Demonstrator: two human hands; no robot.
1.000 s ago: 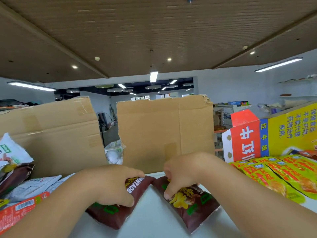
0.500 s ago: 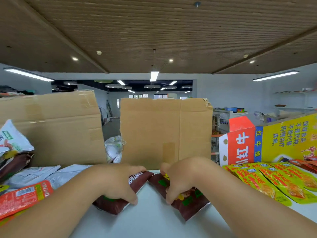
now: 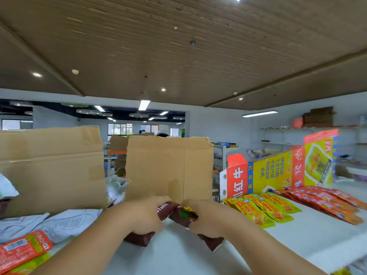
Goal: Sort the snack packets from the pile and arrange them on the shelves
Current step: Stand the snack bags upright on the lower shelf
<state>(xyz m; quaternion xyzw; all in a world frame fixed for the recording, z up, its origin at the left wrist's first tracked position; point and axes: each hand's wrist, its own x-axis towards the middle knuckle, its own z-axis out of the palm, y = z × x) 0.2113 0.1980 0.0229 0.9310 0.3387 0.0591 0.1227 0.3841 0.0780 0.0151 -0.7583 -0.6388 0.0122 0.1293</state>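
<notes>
Left hand [image 3: 142, 217]: grips one brown packet [image 3: 165, 210], just before the cardboard flap [image 3: 168, 167]
Right hand [image 3: 210, 217]: grips second brown packet [image 3: 183, 216], beside the first
Advice: square both edges on the worktop [image 3: 178, 257]

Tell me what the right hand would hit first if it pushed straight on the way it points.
Probably the left hand and its dark brown packet, almost touching the right hand, which grips a second brown packet, on its forward-left line. The upright cardboard panel stands just behind them; depth is unclear.
</notes>
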